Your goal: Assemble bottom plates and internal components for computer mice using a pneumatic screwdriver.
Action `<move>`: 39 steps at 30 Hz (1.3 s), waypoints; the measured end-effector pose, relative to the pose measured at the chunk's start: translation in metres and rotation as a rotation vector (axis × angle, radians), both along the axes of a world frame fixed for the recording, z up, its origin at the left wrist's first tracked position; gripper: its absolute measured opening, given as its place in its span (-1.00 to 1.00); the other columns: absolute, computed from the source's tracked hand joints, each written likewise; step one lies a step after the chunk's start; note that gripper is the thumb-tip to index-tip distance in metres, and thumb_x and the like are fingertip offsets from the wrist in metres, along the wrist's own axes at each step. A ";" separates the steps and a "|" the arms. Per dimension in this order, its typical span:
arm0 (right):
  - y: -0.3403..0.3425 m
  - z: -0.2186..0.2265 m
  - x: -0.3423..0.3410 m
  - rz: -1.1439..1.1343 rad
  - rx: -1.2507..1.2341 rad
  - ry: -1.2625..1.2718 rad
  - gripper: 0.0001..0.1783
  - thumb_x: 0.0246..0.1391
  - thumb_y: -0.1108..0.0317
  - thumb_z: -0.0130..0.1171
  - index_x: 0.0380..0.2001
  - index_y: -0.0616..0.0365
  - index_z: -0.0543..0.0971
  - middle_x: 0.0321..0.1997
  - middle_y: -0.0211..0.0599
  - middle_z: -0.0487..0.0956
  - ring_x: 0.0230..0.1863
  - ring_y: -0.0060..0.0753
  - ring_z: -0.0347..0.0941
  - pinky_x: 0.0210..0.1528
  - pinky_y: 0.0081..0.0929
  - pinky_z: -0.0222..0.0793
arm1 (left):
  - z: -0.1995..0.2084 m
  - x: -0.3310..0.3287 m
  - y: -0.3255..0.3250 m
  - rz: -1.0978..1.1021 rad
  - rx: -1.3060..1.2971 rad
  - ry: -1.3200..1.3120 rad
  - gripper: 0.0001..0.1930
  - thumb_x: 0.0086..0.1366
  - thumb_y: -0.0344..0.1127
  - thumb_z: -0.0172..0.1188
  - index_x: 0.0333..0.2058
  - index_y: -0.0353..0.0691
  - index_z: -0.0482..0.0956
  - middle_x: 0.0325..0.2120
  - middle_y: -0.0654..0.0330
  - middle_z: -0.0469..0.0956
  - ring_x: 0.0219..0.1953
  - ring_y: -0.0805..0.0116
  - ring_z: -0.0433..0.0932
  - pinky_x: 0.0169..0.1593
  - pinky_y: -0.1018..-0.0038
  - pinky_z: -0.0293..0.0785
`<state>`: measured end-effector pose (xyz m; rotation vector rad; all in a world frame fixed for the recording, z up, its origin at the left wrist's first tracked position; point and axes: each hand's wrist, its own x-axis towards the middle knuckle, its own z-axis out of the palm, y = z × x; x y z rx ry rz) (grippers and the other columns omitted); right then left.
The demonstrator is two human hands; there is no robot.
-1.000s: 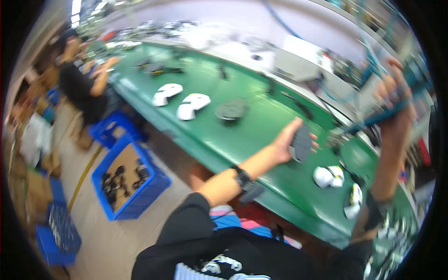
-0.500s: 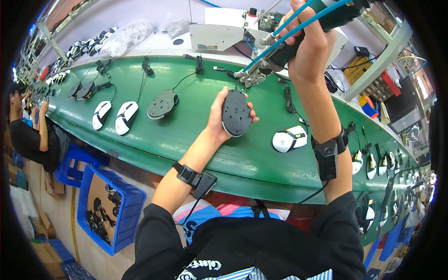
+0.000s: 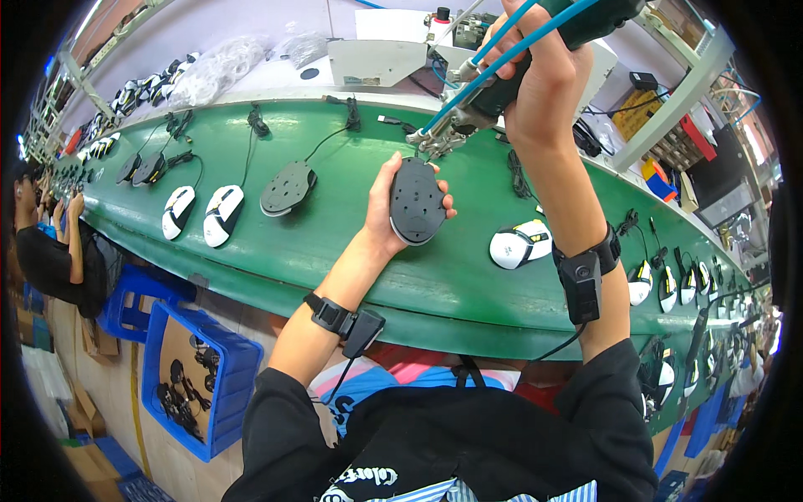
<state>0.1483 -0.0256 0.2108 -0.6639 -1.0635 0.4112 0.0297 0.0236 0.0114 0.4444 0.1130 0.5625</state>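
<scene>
Here, left hand (image 3: 386, 219) cups mouse base (image 3: 416, 202); right hand (image 3: 548, 79) grips screwdriver (image 3: 535, 58); white mouse (image 3: 520, 243) beside.

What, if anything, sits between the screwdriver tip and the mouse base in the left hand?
Nothing visible. The right hand holds the powered screwdriver with its tip right at the top edge of the upturned dark mouse base, which the left hand cradles above the green belt. The blue hose runs behind the tool, clear of the tip.
</scene>
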 end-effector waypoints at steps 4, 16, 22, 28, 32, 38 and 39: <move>0.003 -0.006 0.003 0.000 0.004 -0.010 -0.78 0.15 0.28 0.16 -0.41 0.23 0.51 -0.65 -0.54 0.33 -0.70 -0.70 0.21 -0.63 -0.71 0.13 | 0.000 -0.003 0.000 -0.020 0.004 -0.026 -0.42 0.38 0.22 -0.14 -0.08 -0.25 0.42 -0.32 0.02 0.51 -0.32 0.11 0.56 -0.18 0.15 0.57; -0.007 -0.015 0.001 0.061 0.098 -0.068 -0.74 0.15 0.25 0.16 -0.22 0.22 0.45 -0.67 -0.53 0.27 -0.71 -0.64 0.15 -0.56 -0.60 0.17 | 0.006 -0.009 0.002 0.002 0.014 -0.038 -0.41 0.39 0.21 -0.17 -0.08 -0.29 0.44 -0.35 0.02 0.53 -0.32 0.10 0.55 -0.22 0.18 0.57; 0.005 0.017 -0.004 -0.100 0.169 -0.103 -0.77 0.15 0.22 0.19 -0.33 0.14 0.43 -0.69 -0.65 0.27 -0.74 -0.75 0.17 -0.69 -0.77 0.11 | -0.012 -0.006 0.008 0.043 -0.005 0.076 -0.44 0.37 0.20 -0.12 -0.13 -0.28 0.45 -0.35 0.02 0.53 -0.33 0.10 0.56 -0.19 0.17 0.57; -0.007 0.033 -0.017 0.000 0.100 0.097 -0.69 0.28 0.11 0.08 -0.39 0.12 0.42 -0.73 -0.60 0.25 -0.78 -0.71 0.15 -0.71 -0.72 0.12 | -0.009 -0.010 0.007 0.064 -0.047 0.083 -0.44 0.36 0.21 -0.10 -0.16 -0.28 0.44 -0.37 0.02 0.52 -0.35 0.08 0.57 -0.21 0.15 0.56; 0.004 0.007 -0.010 -0.026 0.129 -0.059 -0.78 0.14 0.30 0.15 -0.30 0.24 0.44 -0.71 -0.49 0.27 -0.70 -0.65 0.19 -0.56 -0.57 0.21 | -0.007 -0.011 0.007 0.026 -0.020 0.062 -0.43 0.37 0.22 -0.10 -0.15 -0.29 0.44 -0.37 0.01 0.52 -0.35 0.08 0.57 -0.23 0.14 0.56; 0.008 0.000 -0.019 -0.025 0.076 -0.024 -0.79 0.15 0.28 0.14 -0.36 0.23 0.44 -0.73 -0.52 0.24 -0.71 -0.66 0.15 -0.57 -0.56 0.20 | -0.003 -0.015 0.008 0.009 -0.015 0.087 -0.41 0.37 0.22 -0.11 -0.13 -0.30 0.43 -0.37 -0.01 0.52 -0.35 0.08 0.57 -0.22 0.15 0.57; 0.010 -0.001 -0.019 -0.018 0.079 -0.027 -0.79 0.15 0.28 0.14 -0.37 0.22 0.44 -0.73 -0.53 0.24 -0.71 -0.66 0.15 -0.57 -0.57 0.20 | -0.003 -0.015 0.008 -0.001 0.000 0.077 -0.41 0.37 0.22 -0.12 -0.13 -0.30 0.43 -0.37 -0.01 0.52 -0.35 0.08 0.57 -0.22 0.15 0.58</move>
